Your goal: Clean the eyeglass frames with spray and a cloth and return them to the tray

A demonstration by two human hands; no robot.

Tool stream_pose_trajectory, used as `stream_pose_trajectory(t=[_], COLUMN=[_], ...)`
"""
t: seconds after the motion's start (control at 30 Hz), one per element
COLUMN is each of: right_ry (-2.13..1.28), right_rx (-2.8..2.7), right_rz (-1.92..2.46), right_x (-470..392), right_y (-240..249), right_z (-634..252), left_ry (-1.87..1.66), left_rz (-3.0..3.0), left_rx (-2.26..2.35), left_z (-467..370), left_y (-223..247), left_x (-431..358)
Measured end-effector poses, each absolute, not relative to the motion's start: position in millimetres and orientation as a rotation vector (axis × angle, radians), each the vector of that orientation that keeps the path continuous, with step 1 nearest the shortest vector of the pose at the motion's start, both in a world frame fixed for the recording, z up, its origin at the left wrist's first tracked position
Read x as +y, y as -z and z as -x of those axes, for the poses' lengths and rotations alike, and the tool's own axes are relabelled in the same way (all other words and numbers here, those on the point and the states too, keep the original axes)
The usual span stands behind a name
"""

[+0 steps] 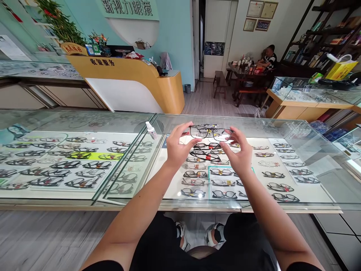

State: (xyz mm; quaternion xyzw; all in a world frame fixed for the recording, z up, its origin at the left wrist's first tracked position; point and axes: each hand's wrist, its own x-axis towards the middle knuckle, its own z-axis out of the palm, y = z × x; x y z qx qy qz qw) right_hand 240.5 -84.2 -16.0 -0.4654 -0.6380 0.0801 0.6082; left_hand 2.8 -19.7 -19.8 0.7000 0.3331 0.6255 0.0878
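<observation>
I hold a pair of dark-framed eyeglasses (208, 132) up above the glass display counter, lenses side by side. My left hand (178, 145) is closed on the left side of the frame, thumb below and fingers above. On the opposite side, my right hand (239, 152) pinches the frame in the same way. Beneath them, more dark glasses (207, 155) show between my hands; whether they lie on the glass top or inside the case I cannot tell. A small white spray bottle (151, 130) stands on the counter, left of my left hand.
Rows of eyeglasses (222, 183) lie inside the glass display case (318, 194), which spans my front. Beyond stands a yellow and white service desk (124, 81). A person (267, 58) sits at a dark table (248, 71) far right. Another display case (316, 98) holds a yellow bag (341, 69).
</observation>
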Motion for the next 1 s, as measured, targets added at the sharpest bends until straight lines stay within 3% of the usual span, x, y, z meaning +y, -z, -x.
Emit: stream_pose_trajectory(t=[0.3,0.7,1.0], right_ry=[-0.156,0.356,0.452], right_rx=[-1.510,-1.473,-1.402], right_rz=[1.039,0.829,0.805], right_x=[-83,-102,-108], right_y=[3,-136,-144], right_z=[-238,-226,-216], left_ry=[-2.039,-2.398,-2.495], left_rz=[-2.201,-2.246,-2.221], left_rx=[0.903,0.504,0.436], left_z=[-1,-2,-14], left_y=[-1,-137,-149], left_x=[-22,-28,-31])
